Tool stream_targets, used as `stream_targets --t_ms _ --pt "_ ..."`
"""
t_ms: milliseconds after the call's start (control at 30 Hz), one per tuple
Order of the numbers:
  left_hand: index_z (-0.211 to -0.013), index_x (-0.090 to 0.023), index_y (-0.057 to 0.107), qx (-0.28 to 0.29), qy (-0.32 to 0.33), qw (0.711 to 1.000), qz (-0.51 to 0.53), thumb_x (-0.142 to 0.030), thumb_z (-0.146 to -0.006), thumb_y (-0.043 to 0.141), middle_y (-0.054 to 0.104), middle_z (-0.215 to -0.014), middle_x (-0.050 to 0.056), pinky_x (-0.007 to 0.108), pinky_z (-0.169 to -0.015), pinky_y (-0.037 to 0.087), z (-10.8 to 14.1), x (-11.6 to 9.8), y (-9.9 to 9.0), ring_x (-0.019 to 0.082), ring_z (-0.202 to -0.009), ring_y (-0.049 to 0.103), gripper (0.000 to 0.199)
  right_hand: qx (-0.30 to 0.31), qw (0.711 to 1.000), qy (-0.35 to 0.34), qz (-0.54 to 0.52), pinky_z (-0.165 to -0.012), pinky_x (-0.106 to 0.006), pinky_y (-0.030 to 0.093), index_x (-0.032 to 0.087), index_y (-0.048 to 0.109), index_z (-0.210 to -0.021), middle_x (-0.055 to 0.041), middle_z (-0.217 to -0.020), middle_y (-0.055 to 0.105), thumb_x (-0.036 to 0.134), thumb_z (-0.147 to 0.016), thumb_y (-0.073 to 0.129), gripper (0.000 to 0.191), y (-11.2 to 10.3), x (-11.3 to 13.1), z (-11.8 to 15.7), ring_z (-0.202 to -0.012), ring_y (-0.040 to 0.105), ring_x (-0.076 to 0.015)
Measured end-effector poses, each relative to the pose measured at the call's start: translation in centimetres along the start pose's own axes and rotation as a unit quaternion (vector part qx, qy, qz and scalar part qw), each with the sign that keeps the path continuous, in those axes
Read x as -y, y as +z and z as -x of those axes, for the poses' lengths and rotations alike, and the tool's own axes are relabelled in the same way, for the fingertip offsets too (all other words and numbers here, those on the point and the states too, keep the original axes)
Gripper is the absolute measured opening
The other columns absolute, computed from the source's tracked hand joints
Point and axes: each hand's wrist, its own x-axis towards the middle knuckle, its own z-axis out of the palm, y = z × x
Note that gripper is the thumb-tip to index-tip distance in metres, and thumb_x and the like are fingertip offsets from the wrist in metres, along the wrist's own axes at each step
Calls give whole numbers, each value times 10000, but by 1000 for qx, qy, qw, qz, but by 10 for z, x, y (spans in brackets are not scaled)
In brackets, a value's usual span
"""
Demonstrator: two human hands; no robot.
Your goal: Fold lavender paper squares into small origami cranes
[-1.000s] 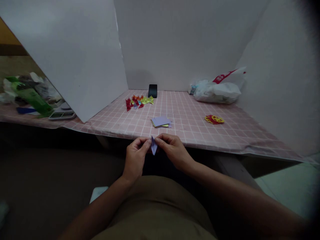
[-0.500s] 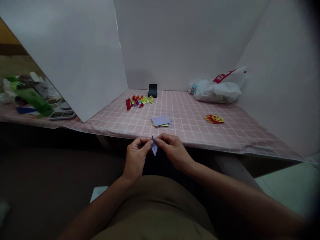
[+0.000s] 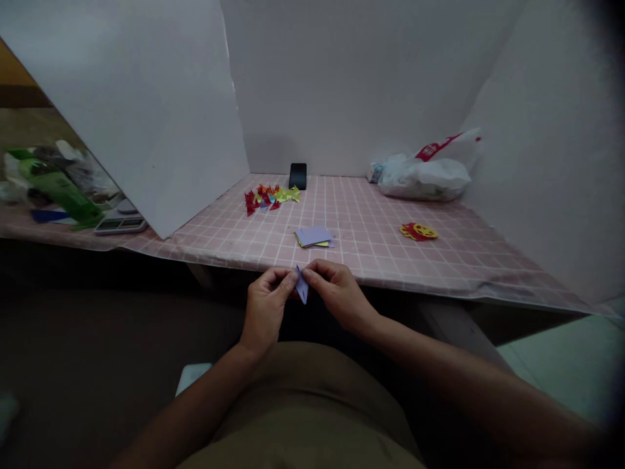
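Note:
A small folded purple paper (image 3: 302, 289) is held between my two hands, just off the table's front edge. My left hand (image 3: 266, 306) pinches its left side between thumb and fingers. On the other side, my right hand (image 3: 342, 293) grips it with thumb and fingertips. The paper narrows to a point at its top and bottom. Beyond the hands lies a stack of square papers (image 3: 314, 236), purple on top with yellow below. Several small folded paper pieces (image 3: 271, 197) in red, orange, yellow and blue sit farther back to the left.
On the pink checked table (image 3: 351, 221) are a dark phone (image 3: 297, 176), a white plastic bag (image 3: 424, 177) and red and yellow cut shapes (image 3: 418, 231). White panels (image 3: 161, 111) surround it. A scale (image 3: 120, 225) and green item (image 3: 61, 192) are at left.
The purple paper has tilted slightly, its lower tip shifting a little to the right. Both hands keep their hold, almost unmoved.

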Motion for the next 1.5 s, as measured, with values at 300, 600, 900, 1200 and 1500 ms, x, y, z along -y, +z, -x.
stream_targets --t_ms 300,600,900,1200,1500 --pt "-765 -154 709 1 4 1000 -9 -279 -761 771 662 -674 -17 227 -631 465 -1 1 -1 111 -627 564 140 1 999 -12 37 -650 -280 394 183 600 -706 3 -689 569 356 -898 570 260 0 1 1 -664 486 -132" --pt "-794 -158 711 21 7 999 -42 -311 -782 748 654 -698 -10 237 -639 450 0 -1 -4 119 -632 554 157 -4 995 -40 91 -652 -287 390 188 589 -720 1 -695 565 319 -904 566 227 -2 2 1 -675 494 -140" --pt "-782 -157 700 44 -7 998 -34 -316 -771 763 641 -704 -16 229 -640 428 -4 2 -7 111 -639 535 171 7 994 -52 98 -667 -288 398 186 571 -729 -3 -716 565 292 -909 551 210 -4 4 0 -696 503 -144" --pt "-757 -153 682 80 -6 994 -76 -342 -772 735 612 -693 -9 237 -607 400 -4 0 -7 115 -621 502 196 29 992 -69 100 -654 -277 384 192 556 -741 8 -721 540 282 -882 577 169 -11 10 -5 -700 484 -141" --pt "-722 -163 657 93 10 988 -121 -295 -769 702 595 -694 -1 252 -614 398 -1 -9 -6 126 -636 502 147 50 993 -58 87 -589 -270 349 209 483 -661 23 -638 483 301 -909 530 269 -14 14 -6 -625 429 -129"
